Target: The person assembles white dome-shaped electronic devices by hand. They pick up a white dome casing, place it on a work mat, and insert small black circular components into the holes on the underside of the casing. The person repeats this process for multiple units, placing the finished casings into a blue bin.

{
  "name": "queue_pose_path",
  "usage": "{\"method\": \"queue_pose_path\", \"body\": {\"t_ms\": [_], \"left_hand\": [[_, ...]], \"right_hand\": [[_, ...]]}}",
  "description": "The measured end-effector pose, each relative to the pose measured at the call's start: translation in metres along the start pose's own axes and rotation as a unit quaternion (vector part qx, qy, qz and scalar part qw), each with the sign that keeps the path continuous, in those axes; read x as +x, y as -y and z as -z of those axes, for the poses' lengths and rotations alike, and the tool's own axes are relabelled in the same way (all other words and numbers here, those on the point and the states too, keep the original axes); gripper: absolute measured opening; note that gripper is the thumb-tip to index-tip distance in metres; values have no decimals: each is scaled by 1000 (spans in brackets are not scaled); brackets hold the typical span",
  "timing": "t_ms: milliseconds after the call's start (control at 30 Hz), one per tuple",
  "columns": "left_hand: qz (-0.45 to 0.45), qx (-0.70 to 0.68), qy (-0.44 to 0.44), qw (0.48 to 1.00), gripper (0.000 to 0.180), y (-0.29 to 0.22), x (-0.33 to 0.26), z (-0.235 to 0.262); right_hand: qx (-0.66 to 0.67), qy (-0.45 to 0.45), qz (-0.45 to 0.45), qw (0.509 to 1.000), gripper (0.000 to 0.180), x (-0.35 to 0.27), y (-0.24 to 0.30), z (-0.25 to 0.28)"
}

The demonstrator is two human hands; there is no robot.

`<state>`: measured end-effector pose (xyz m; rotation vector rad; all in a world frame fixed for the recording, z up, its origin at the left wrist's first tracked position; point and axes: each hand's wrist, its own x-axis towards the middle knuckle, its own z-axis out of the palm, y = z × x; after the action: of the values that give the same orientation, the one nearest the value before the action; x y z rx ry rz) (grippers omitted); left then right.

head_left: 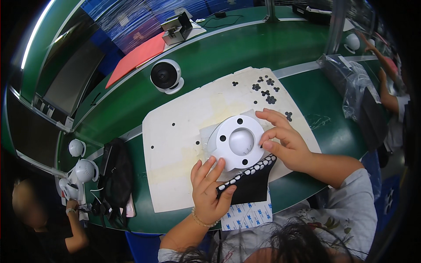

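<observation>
A white round device with a flat ring-shaped base (pixel 230 163) faces up on the board in front of me; small black round pads show on its ring. My right hand (pixel 285 142) is closed at the ring's right edge, thumb and forefinger pinched about a small black pad (pixel 262 146), mostly hidden. Two fingertips of my left hand (pixel 207 188) touch the ring's lower left. Its thumb lies on a black sheet (pixel 250 188) edged with a row of white rounded spots. Under that sheet, a white backing sheet with blue print (pixel 247 217) sticks out at the table's near edge.
Black scraps (pixel 271 100) and dots lie on the off-white board (pixel 169 188). Beyond it stands a white device with a black face (pixel 165 75). A black bag (pixel 116 177) lies left, near more white devices (pixel 85 171) and a co-worker's hand (pixel 72 204). Plastic-wrapped items (pixel 355 85) lie right, near another person's arm (pixel 386 83).
</observation>
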<state>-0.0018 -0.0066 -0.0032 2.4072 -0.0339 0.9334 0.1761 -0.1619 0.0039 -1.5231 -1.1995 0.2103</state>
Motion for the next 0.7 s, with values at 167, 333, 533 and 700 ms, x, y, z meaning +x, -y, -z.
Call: {"method": "queue_pose_path", "body": {"t_ms": [167,333,533,700], "left_hand": [[2,-1,3,1000,17,0,1,0],[-1,0,3,1000,17,0,1,0],[-2,2,2,1000,16,0,0,0],[1,5,3,1000,16,0,0,-1]], "right_hand": [[-1,0,-1,1000,16,1,0,0],[21,0,-9,1000,16,1,0,-1],[-37,-6,37,999,13,1,-2,0],[-123,7,151,981,13,5,-16,7]]}}
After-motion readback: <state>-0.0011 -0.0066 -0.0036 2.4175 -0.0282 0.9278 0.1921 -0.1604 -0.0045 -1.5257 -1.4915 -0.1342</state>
